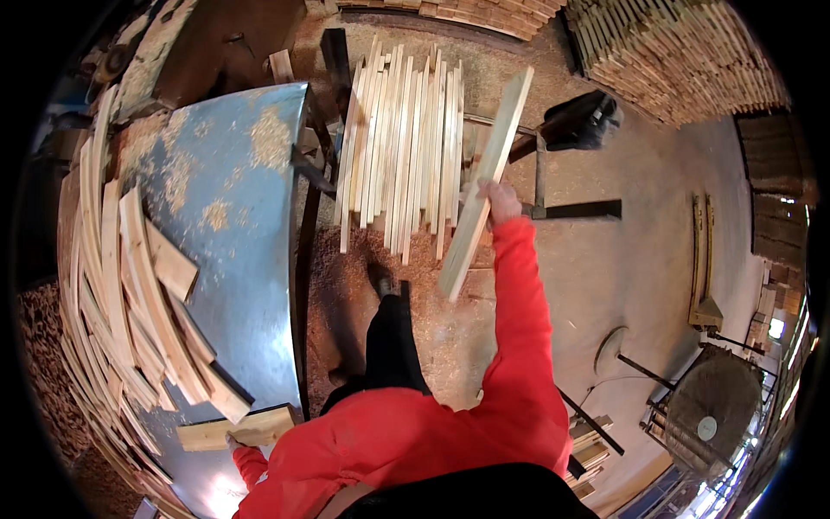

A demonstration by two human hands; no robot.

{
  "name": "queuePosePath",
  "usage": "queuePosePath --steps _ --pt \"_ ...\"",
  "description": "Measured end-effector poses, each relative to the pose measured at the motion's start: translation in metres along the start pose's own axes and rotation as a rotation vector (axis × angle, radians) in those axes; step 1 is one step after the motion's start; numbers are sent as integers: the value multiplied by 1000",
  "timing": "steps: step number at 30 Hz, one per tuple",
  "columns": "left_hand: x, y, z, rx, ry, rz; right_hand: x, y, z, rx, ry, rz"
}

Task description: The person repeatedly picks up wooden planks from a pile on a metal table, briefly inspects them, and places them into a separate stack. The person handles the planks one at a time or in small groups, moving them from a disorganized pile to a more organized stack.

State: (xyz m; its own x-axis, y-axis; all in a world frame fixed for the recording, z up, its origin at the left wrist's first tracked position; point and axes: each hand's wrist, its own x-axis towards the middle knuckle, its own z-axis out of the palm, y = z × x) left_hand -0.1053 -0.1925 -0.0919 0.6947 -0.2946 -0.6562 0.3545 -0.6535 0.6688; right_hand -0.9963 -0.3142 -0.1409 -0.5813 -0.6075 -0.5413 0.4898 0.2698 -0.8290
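Note:
My right hand (501,201) is closed around the edge of a long, pale wooden board (486,186). It holds the board slanted, out in front to the right, beside a stack of narrow wooden strips (399,147). At the lower left, my left hand (233,442) grips the near edge of a shorter wooden board (246,429) over the metal table; most of its fingers are hidden. Close to that hand lies a heap of loose wooden boards (138,303) along the table's left side.
The blue-grey metal table (233,199) carries patches of wood shavings (271,138). Tall stacks of timber (683,52) stand at the far right. A large round fan (709,419) stands at the lower right, with a round-based stand (611,350) nearby. Sawdust covers the floor around my feet.

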Motion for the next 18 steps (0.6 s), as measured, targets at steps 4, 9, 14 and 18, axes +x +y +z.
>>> queuePosePath --steps 4,9,14,18 --pt "-10 24 50 60 20 0 124 15 -34 -1107 -64 -156" --pt "-16 35 79 98 25 -15 176 50 -12 -1329 -4 -3" --pt "-3 6 49 -7 -28 -57 142 23 8 -1446 109 -134" --pt "-3 -41 21 -174 -9 -64 74 0 66 -850 26 -454"
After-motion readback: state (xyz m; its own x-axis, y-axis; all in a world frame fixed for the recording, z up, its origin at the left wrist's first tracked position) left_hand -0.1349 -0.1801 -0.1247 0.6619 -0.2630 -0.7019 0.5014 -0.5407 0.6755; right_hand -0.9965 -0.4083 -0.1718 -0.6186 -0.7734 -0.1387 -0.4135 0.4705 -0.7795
